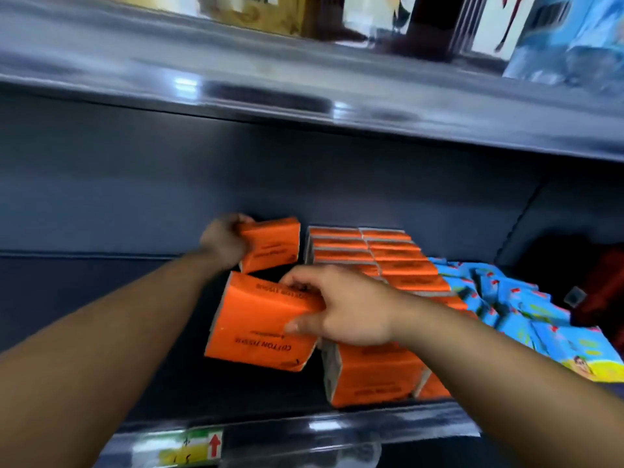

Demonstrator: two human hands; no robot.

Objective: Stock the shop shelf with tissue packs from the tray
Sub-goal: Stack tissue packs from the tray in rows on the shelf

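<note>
While the left hand (224,241) closes its grip round an orange tissue pack (271,246) held tilted, deep on the shelf (337,425) near the back wall, the right hand (344,309) grips a nearer pack (256,327) by its right end (thumb on its face, fingers over the top), just left of the stacked orange rows (381,258). Blue packs (513,298) lie further right.

the left forearm (111,336) rises from the lower left corner and the right forearm (499,363) from the lower right, both bare. the left hand (224,241), just left of centre, curls its fingers round the end of the upper tissue pack (273,246). the right hand (341,307), lower in the frame, pinches the lower tissue pack (256,329), fingers on top, thumb on its face.
</note>
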